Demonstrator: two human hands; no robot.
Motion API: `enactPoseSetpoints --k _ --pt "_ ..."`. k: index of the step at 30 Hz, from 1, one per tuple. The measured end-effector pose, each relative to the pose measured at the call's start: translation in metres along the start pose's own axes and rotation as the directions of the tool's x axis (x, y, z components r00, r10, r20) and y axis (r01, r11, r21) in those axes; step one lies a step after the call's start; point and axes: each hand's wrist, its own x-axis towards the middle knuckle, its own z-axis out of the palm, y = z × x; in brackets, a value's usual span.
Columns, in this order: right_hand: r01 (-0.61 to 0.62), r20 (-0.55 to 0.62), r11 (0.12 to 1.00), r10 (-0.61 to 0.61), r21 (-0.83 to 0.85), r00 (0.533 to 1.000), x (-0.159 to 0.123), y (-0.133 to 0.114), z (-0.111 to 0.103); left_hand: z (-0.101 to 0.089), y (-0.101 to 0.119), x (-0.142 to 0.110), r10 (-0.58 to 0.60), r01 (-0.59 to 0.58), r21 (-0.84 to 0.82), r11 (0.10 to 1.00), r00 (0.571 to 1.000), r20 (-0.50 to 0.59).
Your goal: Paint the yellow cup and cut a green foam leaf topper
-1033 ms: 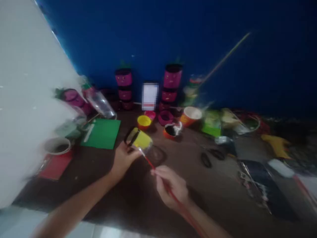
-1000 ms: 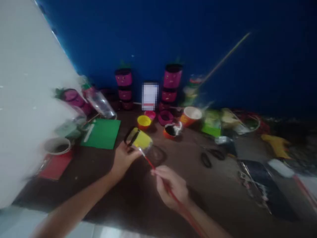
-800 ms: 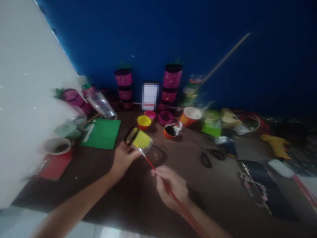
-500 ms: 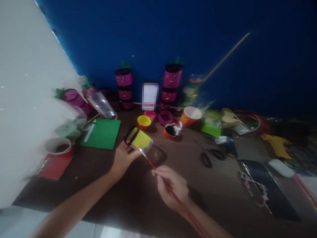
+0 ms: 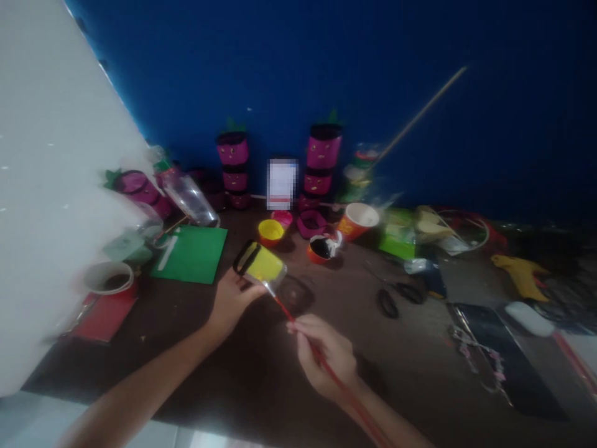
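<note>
My left hand (image 5: 236, 298) is closed around the lower edge of a small clear container (image 5: 265, 264), which has a yellow painted area and a black band at its left end. It is held tilted above the dark table. In my right hand (image 5: 326, 351) is a paintbrush with a long red handle (image 5: 286, 311), gripped like a pen. The brush tip touches or nearly touches the lower edge of the yellow area. Just beyond stand a cup of yellow paint (image 5: 271, 232), a pink paint cup (image 5: 282, 219) and a cup of black paint (image 5: 320, 249).
Purple decorated cylinders (image 5: 233, 152) line the blue wall beside a propped phone (image 5: 282, 185). Leftward lie a green sheet (image 5: 198, 252), a plastic bottle (image 5: 191, 198) and a cup (image 5: 109, 279). To the right are scissors (image 5: 388, 303), a yellow glue gun (image 5: 522, 274) and a dark phone (image 5: 508, 354).
The brush tip has shifted very slightly along the container's lower edge. Both hands keep their grips and hardly move; the whole view drops a few pixels.
</note>
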Motion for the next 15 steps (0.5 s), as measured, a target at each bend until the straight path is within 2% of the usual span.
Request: enactPoseSetpoints --k 15 --pt "-0.019 -0.013 0.999 0.018 -0.031 1.0 0.0027 -0.0012 -0.0023 -0.0025 -0.0003 0.0023 -0.02 0.019 -0.018 1.0 0.998 -0.06"
